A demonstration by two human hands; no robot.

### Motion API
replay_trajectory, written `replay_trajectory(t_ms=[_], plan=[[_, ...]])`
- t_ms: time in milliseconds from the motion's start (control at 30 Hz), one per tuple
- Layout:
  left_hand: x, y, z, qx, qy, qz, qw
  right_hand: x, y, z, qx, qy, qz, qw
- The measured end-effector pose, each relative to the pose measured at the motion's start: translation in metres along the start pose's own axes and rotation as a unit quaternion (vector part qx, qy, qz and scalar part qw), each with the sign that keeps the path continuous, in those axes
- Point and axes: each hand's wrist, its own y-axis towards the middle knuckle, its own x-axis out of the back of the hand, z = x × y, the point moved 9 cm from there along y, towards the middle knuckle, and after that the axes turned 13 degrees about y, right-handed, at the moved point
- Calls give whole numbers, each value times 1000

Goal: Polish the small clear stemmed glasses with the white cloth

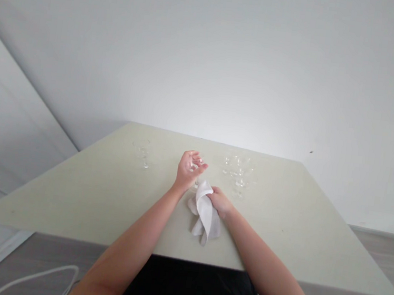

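My left hand (pixel 187 168) curls its fingers round the bowl of a clear stemmed glass (pixel 195 166) near the middle of the pale table (pixel 87 191). My right hand (pixel 219 201) is closed on a white cloth (pixel 206 214) just right of the glass's stem; the cloth hangs down onto the tabletop. The glass is mostly hidden behind my left hand and the cloth.
One clear stemmed glass (pixel 142 152) stands at the far left of the table. A small group of clear stemmed glasses (pixel 238 171) stands at the far right of my hands. A white wall rises behind the table, a white cabinet (pixel 0 142) on the left.
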Motion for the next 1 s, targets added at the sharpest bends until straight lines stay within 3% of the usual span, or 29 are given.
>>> replay_trajectory(t_ms=[267,400,600,1000], plan=[[1,2,10,16,14,-8,1000,-11,-7,4,30,-44,93,994],[-8,-1,7,12,32,26,999,-18,-9,-1,17,-60,132,989],[-19,-7,5,-2,85,81,993,-20,-9,-4,11,-68,142,988],[-26,-12,2,-12,117,108,987,-20,-8,-4,16,-63,148,987]])
